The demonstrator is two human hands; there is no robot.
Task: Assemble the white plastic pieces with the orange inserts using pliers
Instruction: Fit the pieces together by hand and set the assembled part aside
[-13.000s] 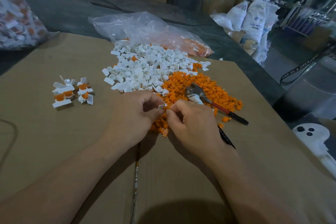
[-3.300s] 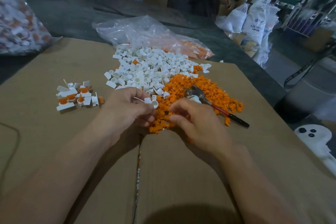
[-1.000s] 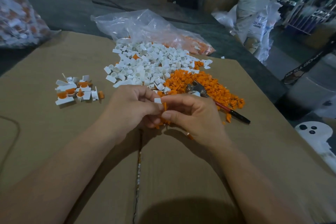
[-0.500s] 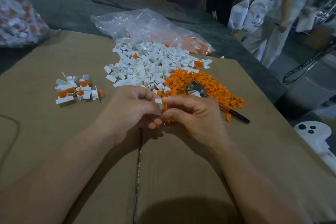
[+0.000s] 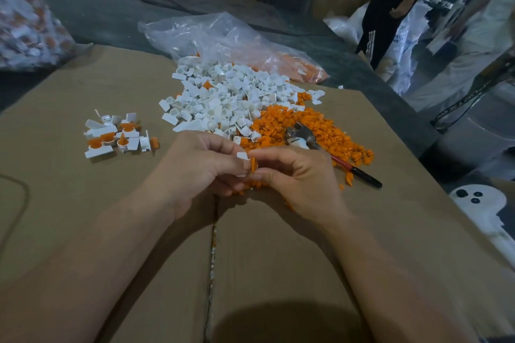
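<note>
My left hand (image 5: 199,168) pinches a small white plastic piece (image 5: 243,155) above the cardboard. My right hand (image 5: 299,175) pinches an orange insert (image 5: 253,166) and holds it against that white piece. Behind my hands lie a heap of loose white pieces (image 5: 231,97) and a heap of orange inserts (image 5: 309,125). The pliers (image 5: 328,152), with red and black handles, lie on the orange heap to the right, untouched. A small group of assembled white-and-orange pieces (image 5: 117,136) sits to the left.
The work surface is a flattened cardboard box (image 5: 278,259) with a seam down its middle. A clear plastic bag (image 5: 223,39) lies behind the heaps, another full bag (image 5: 25,25) at far left. Two people (image 5: 395,5) stand at the back right beside white sacks.
My hands have stayed together in front of the heaps, the orange insert kept against the white piece. The people in the background have shifted to the right.
</note>
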